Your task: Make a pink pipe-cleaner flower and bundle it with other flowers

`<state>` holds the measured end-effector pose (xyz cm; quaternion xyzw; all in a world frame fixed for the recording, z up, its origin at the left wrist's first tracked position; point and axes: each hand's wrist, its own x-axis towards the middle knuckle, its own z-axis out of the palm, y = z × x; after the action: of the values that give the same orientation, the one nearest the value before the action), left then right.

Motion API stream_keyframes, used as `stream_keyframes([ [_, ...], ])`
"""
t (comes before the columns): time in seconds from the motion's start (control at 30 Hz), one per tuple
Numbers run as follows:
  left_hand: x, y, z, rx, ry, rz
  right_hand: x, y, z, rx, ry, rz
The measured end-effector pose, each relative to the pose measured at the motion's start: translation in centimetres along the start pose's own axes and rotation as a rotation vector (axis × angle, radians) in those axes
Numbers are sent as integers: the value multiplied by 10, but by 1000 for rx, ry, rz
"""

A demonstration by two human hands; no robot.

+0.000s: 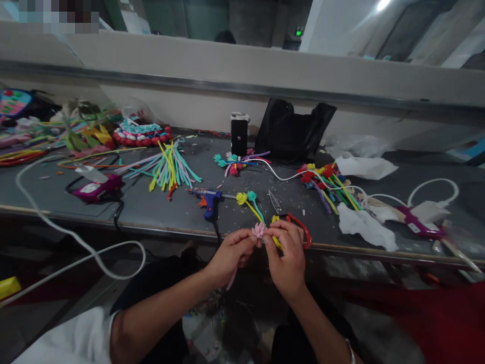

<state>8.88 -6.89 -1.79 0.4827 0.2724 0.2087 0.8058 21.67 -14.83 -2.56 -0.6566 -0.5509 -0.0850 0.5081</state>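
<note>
Between my two hands, just off the table's front edge, is a pink pipe-cleaner flower [259, 230]. My left hand [235, 251] is closed on it from the left, and a pink stem hangs below that hand. The fingertips of my right hand [287, 253] pinch the petals from the right. Just beyond lie a yellow flower [241, 198] and a turquoise flower [252, 195] with their stems. Scissors with red handles [307, 231] lie partly behind my right hand, beside a yellow piece [276, 219]. To the left rests a blue glue gun [211, 207].
Loose pipe cleaners [172, 167] fan out at the left. Finished flowers lie in bunches at the middle [235, 164] and right. A phone [239, 136] and a black bag [293, 134] stand at the back. Purple power strips [99, 189], white cables and crumpled paper [366, 227] also lie around.
</note>
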Motion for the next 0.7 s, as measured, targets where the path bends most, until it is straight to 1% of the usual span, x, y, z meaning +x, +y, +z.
stream_keyframes([
  [0.2,1,-2,2,59,45,76,-1,-1,-1,-22,6,2],
  [0.37,2,0,2,9,30,66,0,-5,-4,68,27,25],
  [0.47,1,4,-1,-46,11,93,1,-4,-8,111,63,77],
  [0.6,-1,8,-8,-86,-18,183,2,6,-8,169,124,194],
  [0.7,-3,9,-13,-98,-23,236,2,11,-1,237,105,245],
])
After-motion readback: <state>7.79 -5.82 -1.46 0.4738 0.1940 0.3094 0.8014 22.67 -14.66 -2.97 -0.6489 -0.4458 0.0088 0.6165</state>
